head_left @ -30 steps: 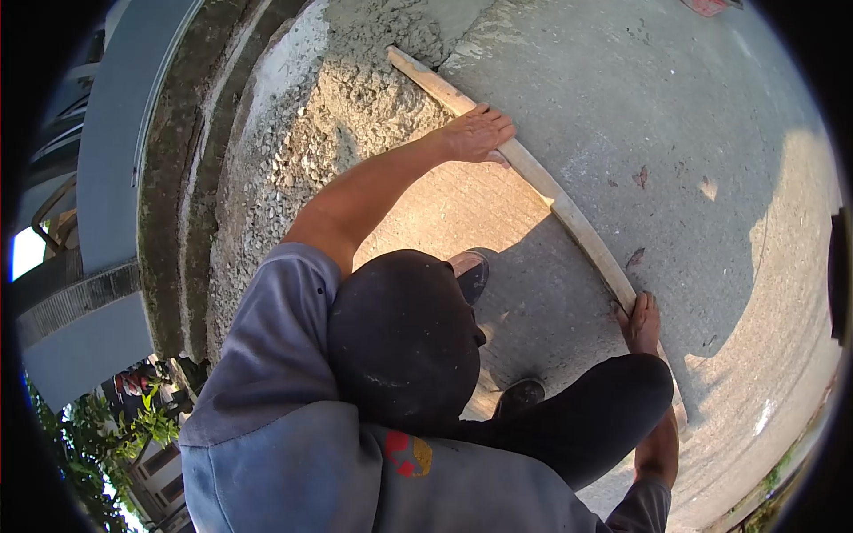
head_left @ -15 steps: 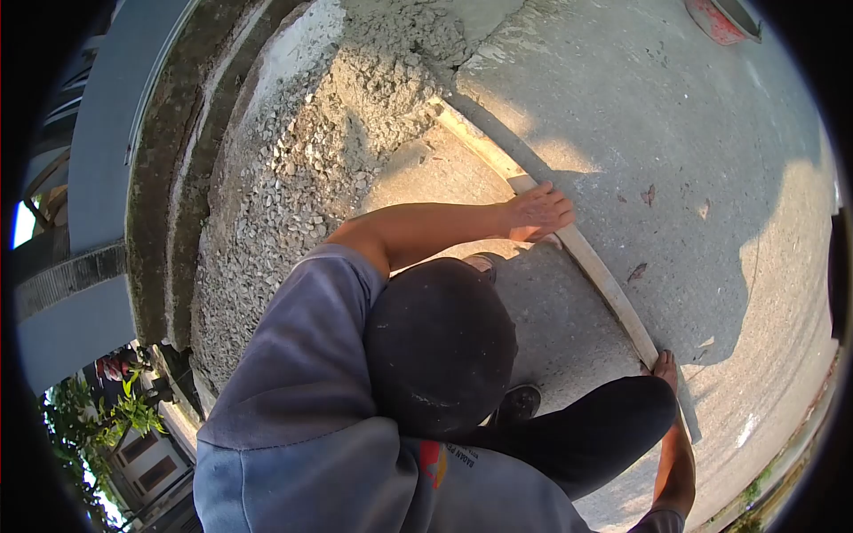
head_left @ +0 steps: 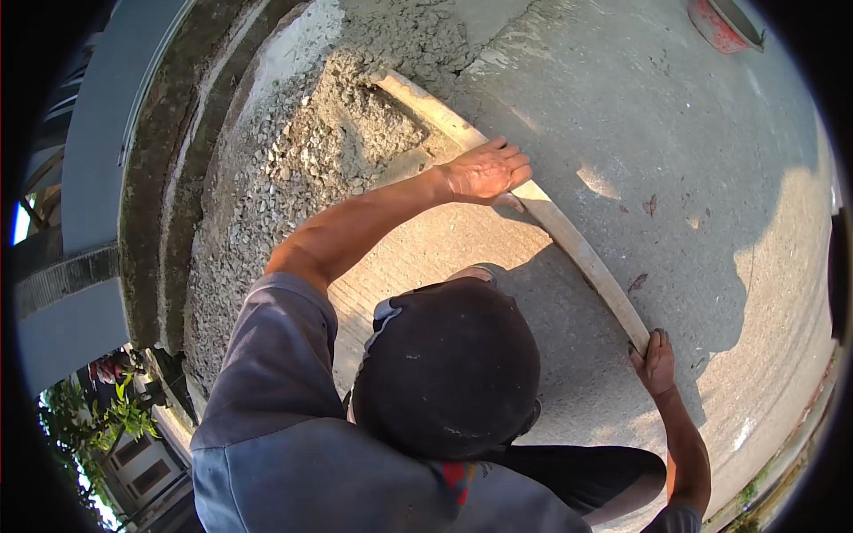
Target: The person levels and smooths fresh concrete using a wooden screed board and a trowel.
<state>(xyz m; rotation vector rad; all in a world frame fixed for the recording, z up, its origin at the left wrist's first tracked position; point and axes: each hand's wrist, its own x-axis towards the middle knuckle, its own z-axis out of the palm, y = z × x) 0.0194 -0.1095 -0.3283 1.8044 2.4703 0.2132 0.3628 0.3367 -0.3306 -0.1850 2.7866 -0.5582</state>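
Note:
My left hand (head_left: 487, 171) is closed over a long wooden board (head_left: 582, 251), a little past its middle, with the fingers wrapped across the top edge. My right hand (head_left: 657, 360) grips the board's near end, its thumb on one side and fingers on the other. The board's far end reaches over wet, rough concrete mix (head_left: 391, 111). Below the board lies a grooved, hard concrete surface (head_left: 391, 240). Some of the board's lower edge is hidden by my left hand.
Loose gravel (head_left: 267, 195) spreads along the left, beside a mossy stepped kerb (head_left: 147, 204). A red bucket (head_left: 721, 27) stands at the upper right. Smooth grey concrete (head_left: 693, 133) with several dry leaves extends beyond the board. A capped head (head_left: 449, 373) fills the lower middle.
The board has shifted up and left, its far end now further over the wet mix. Both hands moved with it, the left one most. The capped head and shoulders also shifted.

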